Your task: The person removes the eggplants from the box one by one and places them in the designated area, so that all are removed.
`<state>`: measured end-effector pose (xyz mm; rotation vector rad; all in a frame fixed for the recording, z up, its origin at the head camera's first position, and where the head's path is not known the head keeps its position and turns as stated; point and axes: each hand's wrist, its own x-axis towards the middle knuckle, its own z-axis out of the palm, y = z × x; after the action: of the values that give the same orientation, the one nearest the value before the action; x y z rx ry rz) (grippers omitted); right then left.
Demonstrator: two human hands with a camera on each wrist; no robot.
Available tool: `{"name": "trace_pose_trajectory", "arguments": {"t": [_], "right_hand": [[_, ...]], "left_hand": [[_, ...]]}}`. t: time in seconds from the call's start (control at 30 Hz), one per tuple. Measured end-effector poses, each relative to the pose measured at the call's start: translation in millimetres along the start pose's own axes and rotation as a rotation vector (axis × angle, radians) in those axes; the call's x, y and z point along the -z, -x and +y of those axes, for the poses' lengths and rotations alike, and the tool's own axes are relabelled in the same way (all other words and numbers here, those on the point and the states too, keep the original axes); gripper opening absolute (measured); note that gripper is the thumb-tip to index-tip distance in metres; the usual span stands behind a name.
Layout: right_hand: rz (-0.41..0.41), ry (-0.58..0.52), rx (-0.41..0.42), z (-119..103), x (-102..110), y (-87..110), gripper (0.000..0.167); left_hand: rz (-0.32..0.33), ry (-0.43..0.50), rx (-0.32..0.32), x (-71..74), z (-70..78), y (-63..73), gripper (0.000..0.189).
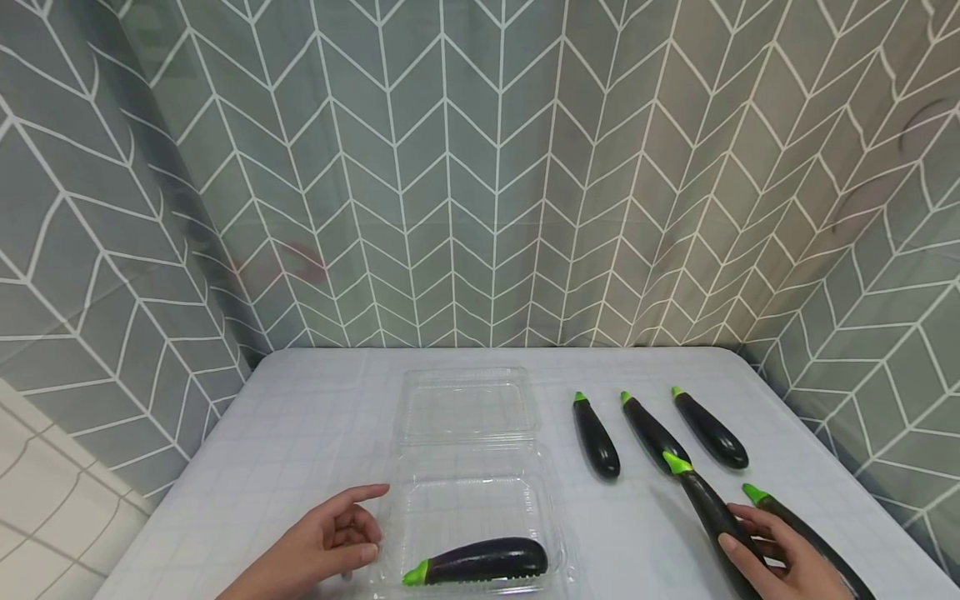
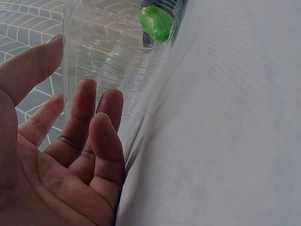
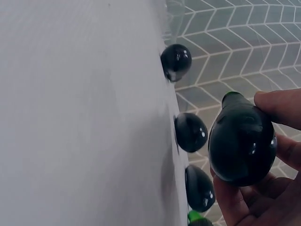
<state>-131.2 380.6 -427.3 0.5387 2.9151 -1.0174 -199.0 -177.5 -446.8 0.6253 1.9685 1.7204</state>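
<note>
One eggplant (image 1: 480, 561) already lies in our open clear clamshell box (image 1: 468, 467); three more wait on the worktop (image 1: 300, 433), a fifth beside our right hand (image 1: 787, 562), whose fingers curl around the raised eggplant (image 1: 708, 504). Our left hand (image 1: 322, 546) rests relaxed, uncurled, against the box's side

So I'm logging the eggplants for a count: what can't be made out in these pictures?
- Head view: the right hand covers the held eggplant's lower end; the frame edge cuts it off.
- Head view: the eggplant beside it runs behind that hand.
- Left wrist view: only the boxed eggplant's green cap shows, blurred through the clear container.
</note>
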Motion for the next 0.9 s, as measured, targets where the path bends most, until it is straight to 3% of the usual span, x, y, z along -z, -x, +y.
{"name": "trace_pose_trajectory", "arguments": {"t": [0.2, 0.37, 0.57, 0.9], "right_hand": [[0.033, -0.014, -0.074, 24.0, -2.4, -2.0, 0.095], [-0.005, -0.02, -0.101, 38.3, -1.0, -4.2, 0.096], [-0.011, 0.008, -0.082, 47.6, -1.3, -2.4, 0.087], [-0.135, 0.168, -0.051, 62.0, -0.7, -8.9, 0.092]], "left_hand": [[-0.007, -0.006, -0.006, 0.1, 1.2, -0.5, 0.064], [-0.004, -0.008, 0.002, 0.2, 0.5, -0.3, 0.065], [0.001, -0.015, 0.017, 0.2, 1.4, -0.2, 0.065], [0.005, -0.012, 0.033, 0.2, 1.6, -0.7, 0.065]]}}
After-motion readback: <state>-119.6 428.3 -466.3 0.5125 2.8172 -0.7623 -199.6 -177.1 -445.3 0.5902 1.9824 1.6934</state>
